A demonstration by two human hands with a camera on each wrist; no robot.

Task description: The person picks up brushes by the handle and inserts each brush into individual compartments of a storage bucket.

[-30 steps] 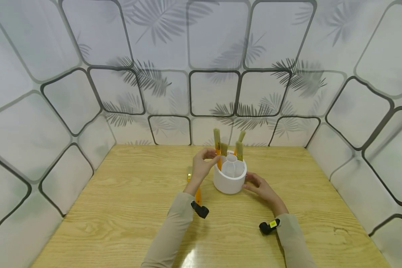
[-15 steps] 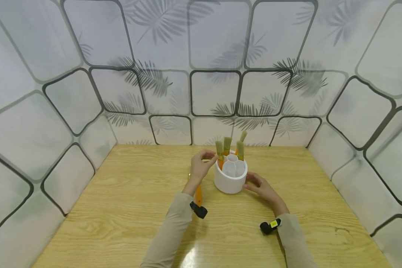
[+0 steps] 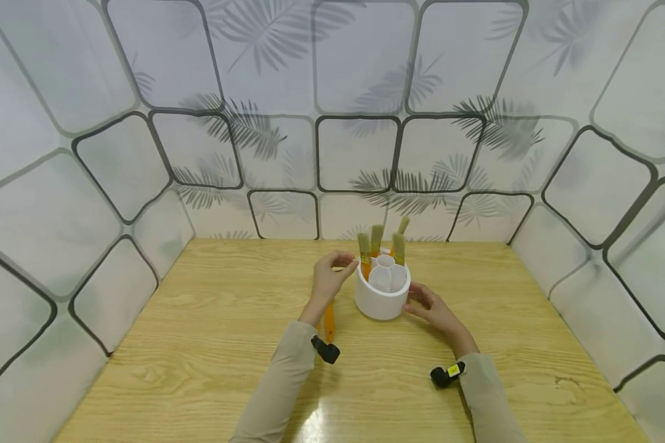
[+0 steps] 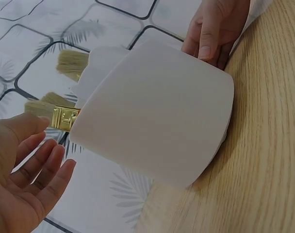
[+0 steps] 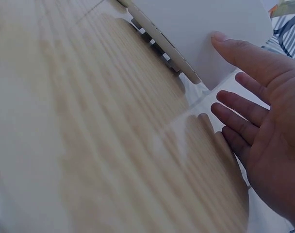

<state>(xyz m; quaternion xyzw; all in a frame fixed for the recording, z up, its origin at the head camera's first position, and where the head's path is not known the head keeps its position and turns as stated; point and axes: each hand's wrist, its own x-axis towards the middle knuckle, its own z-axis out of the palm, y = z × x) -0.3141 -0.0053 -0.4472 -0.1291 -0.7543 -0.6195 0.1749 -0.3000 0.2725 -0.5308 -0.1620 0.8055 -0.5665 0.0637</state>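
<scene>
A white round brush holder (image 3: pixel 381 305) with divided compartments stands upright on the table. Several paintbrushes sit in it bristles up, among them one paintbrush (image 3: pixel 364 247) at its left side with an orange handle and gold ferrule. My left hand (image 3: pixel 329 278) is just left of that brush, fingers loosely bent and apart from the thumb, with nothing between them. In the left wrist view its thumb overlaps the bristles beside the gold ferrule (image 4: pixel 65 118). At the holder's right side is my right hand (image 3: pixel 433 311), its thumb (image 5: pixel 230 46) against the white wall and its fingers relaxed.
Another brush lies on the wooden table (image 3: pixel 227 369), its orange handle (image 3: pixel 329 323) showing beside my left forearm, the rest hidden by the hand. Patterned white curtains (image 3: pixel 354 154) enclose the table at the back and both sides.
The left paintbrush has gone down into the holder, and my left hand has let go of it and drawn slightly left. My right hand stays at the holder's side.
</scene>
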